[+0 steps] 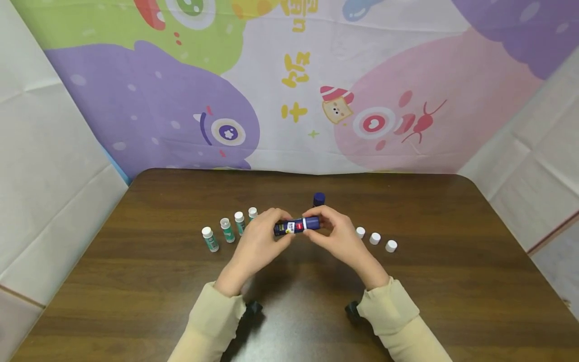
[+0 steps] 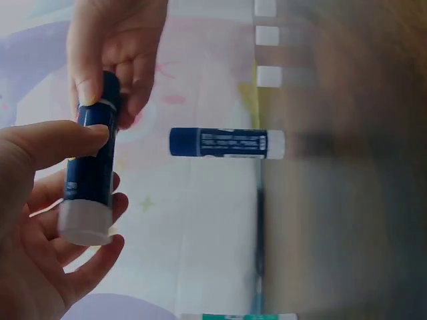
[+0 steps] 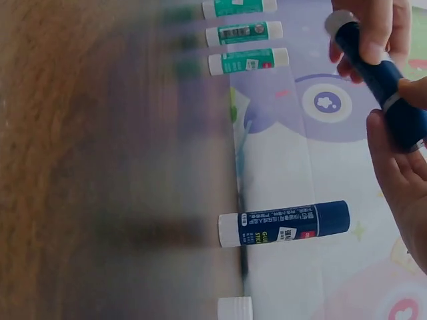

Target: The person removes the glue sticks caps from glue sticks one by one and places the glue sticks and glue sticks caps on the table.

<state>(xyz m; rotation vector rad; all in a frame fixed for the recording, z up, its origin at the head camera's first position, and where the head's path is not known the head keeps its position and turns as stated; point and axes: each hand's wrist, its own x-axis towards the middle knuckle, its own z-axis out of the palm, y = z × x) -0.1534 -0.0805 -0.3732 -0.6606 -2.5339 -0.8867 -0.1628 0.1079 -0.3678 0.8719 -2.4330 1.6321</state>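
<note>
Held sideways above the table is a navy glue stick [image 1: 289, 227] with a navy cap [image 1: 313, 222] and a white base [image 2: 85, 223]. My left hand [image 1: 258, 240] grips its body between thumb and fingers. My right hand [image 1: 340, 236] pinches the capped end, and a pale band shows where cap meets body. Just behind my hands a second navy glue stick [image 3: 283, 224] stands upright with its cap on; in the head view my right hand partly hides it.
Left of my hands several green-and-white glue sticks [image 1: 210, 240] stand in a slanting row, the farthest partly hidden by my left hand. To the right are small white caps [image 1: 375, 239] on the brown table [image 1: 289, 322]. A cartoon-printed cloth [image 1: 294, 146] hangs behind the table.
</note>
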